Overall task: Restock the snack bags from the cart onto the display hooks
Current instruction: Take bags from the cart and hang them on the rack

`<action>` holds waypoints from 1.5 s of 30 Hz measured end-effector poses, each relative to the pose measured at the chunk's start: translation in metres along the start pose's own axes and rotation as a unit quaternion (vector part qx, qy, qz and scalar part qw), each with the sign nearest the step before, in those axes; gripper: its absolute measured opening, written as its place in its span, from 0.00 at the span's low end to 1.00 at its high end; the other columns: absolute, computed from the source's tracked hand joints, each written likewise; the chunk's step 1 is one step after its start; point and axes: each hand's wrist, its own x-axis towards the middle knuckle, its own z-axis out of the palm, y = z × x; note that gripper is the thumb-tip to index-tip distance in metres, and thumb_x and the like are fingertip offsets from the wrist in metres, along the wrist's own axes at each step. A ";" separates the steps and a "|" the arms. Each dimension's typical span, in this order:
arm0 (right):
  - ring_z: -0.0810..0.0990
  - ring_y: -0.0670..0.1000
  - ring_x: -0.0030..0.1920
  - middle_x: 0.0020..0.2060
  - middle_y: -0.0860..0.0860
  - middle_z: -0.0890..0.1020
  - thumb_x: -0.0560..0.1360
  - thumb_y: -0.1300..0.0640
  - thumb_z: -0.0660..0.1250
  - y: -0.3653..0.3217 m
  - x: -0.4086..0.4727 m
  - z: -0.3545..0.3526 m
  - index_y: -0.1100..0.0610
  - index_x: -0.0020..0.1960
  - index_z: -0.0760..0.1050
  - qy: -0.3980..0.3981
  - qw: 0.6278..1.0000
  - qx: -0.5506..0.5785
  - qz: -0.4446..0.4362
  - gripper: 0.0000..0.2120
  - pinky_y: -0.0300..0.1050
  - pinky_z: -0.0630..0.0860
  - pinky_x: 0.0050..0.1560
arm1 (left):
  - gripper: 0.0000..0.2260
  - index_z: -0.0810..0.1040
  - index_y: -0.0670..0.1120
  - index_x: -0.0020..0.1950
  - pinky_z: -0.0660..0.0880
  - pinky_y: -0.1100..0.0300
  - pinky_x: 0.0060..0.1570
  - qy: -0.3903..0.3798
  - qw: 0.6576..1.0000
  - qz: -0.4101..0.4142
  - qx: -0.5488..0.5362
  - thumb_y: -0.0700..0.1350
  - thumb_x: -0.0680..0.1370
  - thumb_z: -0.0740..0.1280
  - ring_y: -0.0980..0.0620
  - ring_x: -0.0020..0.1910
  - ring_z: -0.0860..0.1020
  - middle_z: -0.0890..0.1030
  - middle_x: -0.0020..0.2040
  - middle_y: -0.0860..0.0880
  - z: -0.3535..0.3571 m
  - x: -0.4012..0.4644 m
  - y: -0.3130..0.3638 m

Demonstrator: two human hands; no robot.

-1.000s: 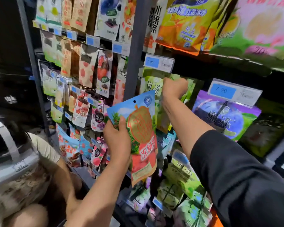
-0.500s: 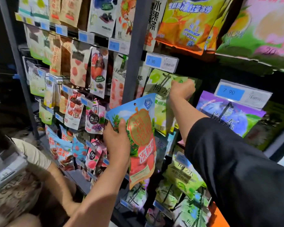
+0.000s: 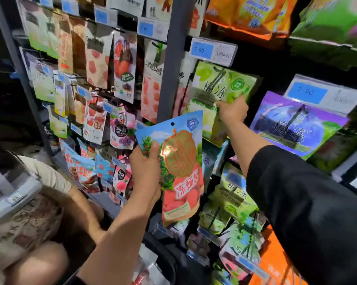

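Green bag (image 3: 220,87) in right-hand fingers (image 3: 232,109)

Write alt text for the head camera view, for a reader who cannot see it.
A person's left hand holds up a blue and red snack bag before a display rack, while the right hand grips a green hanging bag beneath a blue 7.90 price tag. Another person crouches at lower left.
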 end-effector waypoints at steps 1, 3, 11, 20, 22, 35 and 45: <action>0.76 0.60 0.60 0.61 0.61 0.77 0.74 0.52 0.71 0.006 -0.008 0.002 0.63 0.64 0.67 0.009 1.000 0.005 -0.012 0.25 0.48 0.71 0.55 | 0.07 0.75 0.52 0.49 0.78 0.58 0.49 -0.013 1.000 -0.007 0.003 0.40 0.81 0.62 0.55 0.48 0.80 0.81 0.48 0.53 -0.004 -0.001 -0.001; 0.78 0.58 0.56 0.54 0.60 0.79 0.75 0.52 0.70 0.023 -0.038 0.000 0.64 0.61 0.68 0.047 0.995 0.066 -0.063 0.22 0.45 0.68 0.51 | 0.05 0.76 0.47 0.54 0.78 0.55 0.51 -0.042 0.999 -0.026 0.009 0.40 0.81 0.63 0.51 0.52 0.81 0.82 0.51 0.50 -0.012 -0.004 -0.003; 0.83 0.45 0.40 0.39 0.49 0.86 0.77 0.58 0.64 0.129 -0.138 -0.089 0.59 0.47 0.79 -0.285 0.876 0.389 0.018 0.06 0.38 0.78 0.42 | 0.05 0.78 0.47 0.48 0.79 0.61 0.34 -0.192 0.974 -0.105 0.055 0.40 0.80 0.64 0.55 0.38 0.83 0.85 0.38 0.54 -0.004 -0.049 -0.027; 0.84 0.46 0.41 0.41 0.49 0.86 0.79 0.63 0.60 0.301 -0.195 -0.272 0.59 0.49 0.79 -0.126 0.914 0.367 0.122 0.09 0.41 0.79 0.46 | 0.08 0.77 0.40 0.54 0.79 0.58 0.33 -0.382 0.887 -0.203 0.161 0.43 0.79 0.67 0.50 0.36 0.82 0.83 0.40 0.47 0.088 -0.205 -0.118; 0.83 0.49 0.40 0.40 0.51 0.85 0.78 0.59 0.64 0.344 -0.209 -0.316 0.57 0.46 0.82 -0.074 0.924 0.344 0.150 0.08 0.44 0.78 0.46 | 0.08 0.78 0.43 0.48 0.80 0.53 0.37 -0.416 0.865 -0.191 0.205 0.47 0.77 0.70 0.48 0.39 0.82 0.82 0.41 0.46 0.111 -0.252 -0.141; 0.78 0.42 0.26 0.25 0.45 0.82 0.79 0.60 0.65 0.522 -0.225 -0.495 0.58 0.38 0.76 0.126 0.902 0.306 0.277 0.11 0.36 0.73 0.30 | 0.13 0.74 0.41 0.62 0.74 0.49 0.62 -0.545 0.802 -0.045 0.241 0.36 0.78 0.65 0.52 0.55 0.79 0.80 0.58 0.46 0.221 -0.450 -0.215; 0.80 0.45 0.36 0.37 0.47 0.82 0.80 0.56 0.63 0.558 -0.176 -0.513 0.57 0.43 0.76 0.124 0.886 0.346 0.283 0.08 0.42 0.74 0.40 | 0.24 0.65 0.42 0.74 0.54 0.75 0.67 -0.633 0.692 0.160 0.307 0.33 0.78 0.64 0.50 0.74 0.62 0.65 0.75 0.46 0.294 -0.485 -0.205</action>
